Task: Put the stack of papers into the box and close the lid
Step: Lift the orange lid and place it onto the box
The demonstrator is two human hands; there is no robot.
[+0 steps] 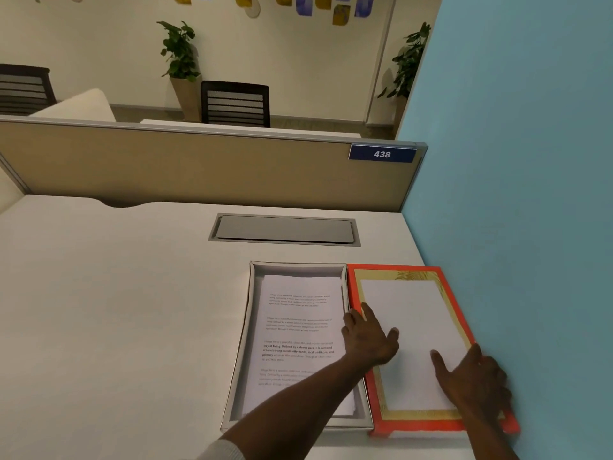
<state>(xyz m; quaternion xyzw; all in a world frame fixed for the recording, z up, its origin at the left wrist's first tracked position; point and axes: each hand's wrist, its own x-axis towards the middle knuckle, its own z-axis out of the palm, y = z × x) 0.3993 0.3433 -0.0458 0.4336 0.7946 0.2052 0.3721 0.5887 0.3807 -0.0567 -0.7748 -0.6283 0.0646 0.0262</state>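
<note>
A shallow white box (243, 346) lies open on the desk with the stack of printed papers (298, 330) inside it. Directly to its right lies the lid (411, 423), orange-edged with a gold border and a white centre, top side up. My left hand (368, 340) reaches across the box and rests on the lid's left edge, fingers spread over it. My right hand (474, 380) lies on the lid's right near edge, thumb on the white centre and fingers over the rim. The lid's near end looks slightly raised off the desk.
A blue partition wall (514, 194) stands right against the lid's right side. A grey cable hatch (285, 229) is set in the desk behind the box. A beige divider (199, 164) with a "438" label runs along the desk's back.
</note>
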